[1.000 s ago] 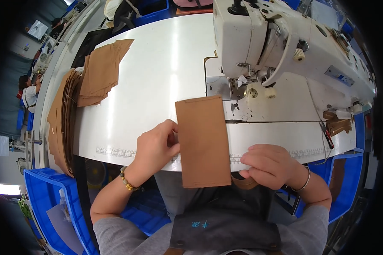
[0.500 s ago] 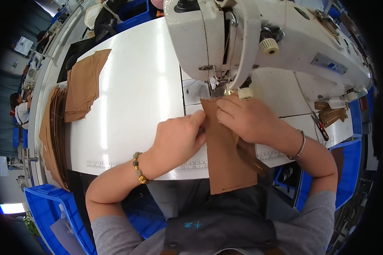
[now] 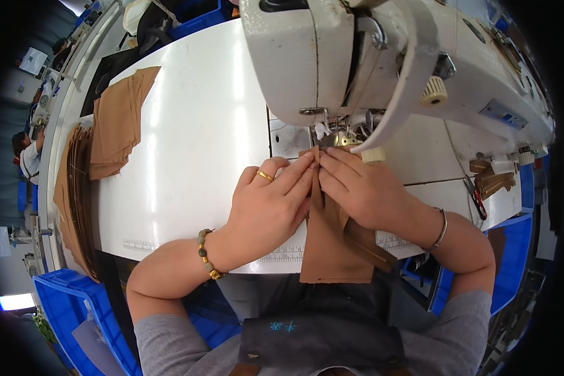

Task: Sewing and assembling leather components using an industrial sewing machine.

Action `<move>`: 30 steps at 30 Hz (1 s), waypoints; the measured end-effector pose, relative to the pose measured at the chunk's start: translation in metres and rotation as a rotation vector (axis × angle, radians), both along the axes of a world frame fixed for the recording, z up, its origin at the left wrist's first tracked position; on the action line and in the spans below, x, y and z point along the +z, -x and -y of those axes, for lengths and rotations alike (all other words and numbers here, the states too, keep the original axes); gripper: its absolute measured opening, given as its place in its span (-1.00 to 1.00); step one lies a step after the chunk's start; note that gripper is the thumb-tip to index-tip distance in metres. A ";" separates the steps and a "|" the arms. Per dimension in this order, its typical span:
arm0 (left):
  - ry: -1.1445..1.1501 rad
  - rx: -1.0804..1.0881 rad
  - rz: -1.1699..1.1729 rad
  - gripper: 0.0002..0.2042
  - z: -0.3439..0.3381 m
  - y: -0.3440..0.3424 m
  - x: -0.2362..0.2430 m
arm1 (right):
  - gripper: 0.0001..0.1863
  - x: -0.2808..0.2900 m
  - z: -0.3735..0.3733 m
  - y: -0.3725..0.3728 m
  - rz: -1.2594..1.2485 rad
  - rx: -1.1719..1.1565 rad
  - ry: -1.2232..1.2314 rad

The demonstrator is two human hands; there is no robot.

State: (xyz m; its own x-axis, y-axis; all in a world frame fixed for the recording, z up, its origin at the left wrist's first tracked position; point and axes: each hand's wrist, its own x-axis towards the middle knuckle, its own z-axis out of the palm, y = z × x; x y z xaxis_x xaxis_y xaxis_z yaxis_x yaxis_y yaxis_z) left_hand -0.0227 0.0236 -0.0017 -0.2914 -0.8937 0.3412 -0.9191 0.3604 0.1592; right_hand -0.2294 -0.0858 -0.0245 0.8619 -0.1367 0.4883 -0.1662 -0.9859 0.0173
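A brown fabric piece (image 3: 339, 254) hangs from the needle area of a white sewing machine (image 3: 294, 69) over the table's front edge. My left hand (image 3: 271, 197) pinches its upper left edge, fingertips close under the presser foot. On the other side my right hand (image 3: 370, 191) has its fingers closed on the upper part, beside the left fingertips. Between the hands the fabric is folded into a ridge. A narrow brown strip (image 3: 373, 254) hangs out below my right hand. The fabric's top end is partly hidden by my fingers.
On the white table (image 3: 188, 144), a fanned stack of brown pieces (image 3: 116, 122) lies left, beside a thicker hanging stack (image 3: 75, 200). Red-handled snips (image 3: 476, 199) and small brown strips (image 3: 496, 182) lie right. Blue bins (image 3: 75, 313) flank the table. Another person (image 3: 30, 153) sits far left.
My left hand has moved up and right to the fabric's top edge, near the right fingers. The flat upper fabric is now folded up between them.
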 end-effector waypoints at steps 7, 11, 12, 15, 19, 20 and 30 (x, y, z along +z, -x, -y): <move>-0.030 0.012 0.081 -0.37 -0.003 -0.002 -0.003 | -0.71 0.000 0.007 -0.004 0.084 -0.002 0.065; -0.017 0.034 0.068 -0.35 -0.002 0.001 -0.003 | -0.73 0.001 0.010 -0.002 0.043 0.025 0.069; -0.016 0.039 0.073 -0.34 -0.002 0.001 -0.003 | -0.72 0.001 0.010 -0.002 0.055 0.044 0.047; -0.021 0.044 0.088 -0.32 -0.001 0.001 -0.002 | -0.71 0.002 0.008 0.001 0.035 0.047 0.006; -0.035 0.041 0.091 -0.33 0.001 0.000 -0.001 | -0.68 0.004 0.007 0.003 -0.026 0.015 -0.014; -0.036 0.040 0.091 -0.33 0.004 -0.001 -0.002 | -0.68 0.004 0.008 0.002 -0.026 0.015 -0.014; 0.020 0.065 0.074 -0.43 0.029 -0.008 -0.008 | -0.74 -0.003 0.021 -0.001 0.015 -0.091 -0.081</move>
